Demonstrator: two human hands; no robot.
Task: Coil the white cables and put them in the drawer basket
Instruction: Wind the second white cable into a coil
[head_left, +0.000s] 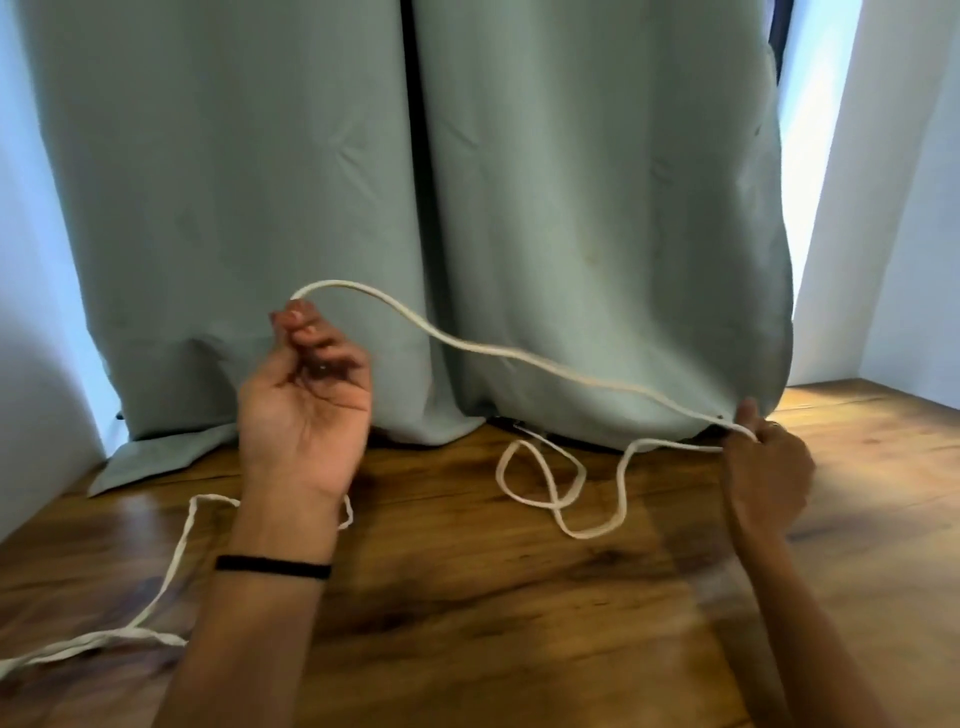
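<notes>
- We see a pale green curtain (467, 208) hanging across the back, its hem resting on a wooden floor (467, 623) that fills the lower half of the view.
- We see the left hand (304, 400) raised palm up, pinching one end of a white cable (519, 353) between thumb and fingertips.
- We see the right hand (766, 462) low by the curtain hem, fingers closed round the same cable further along; the span between the hands sags in a loose arc.
- Past the right hand, the cable lies in loose loops (550, 488) on the floor.
- A second white strand (171, 571) trails along the floor at the left.
- We judge coiling is only beginning: no tidy coil exists yet. Next, the right hand should probably bring its length over to the left hand to form a first loop.
- The drawer basket is not in view.
- We can read no brand, label or writing.
</notes>
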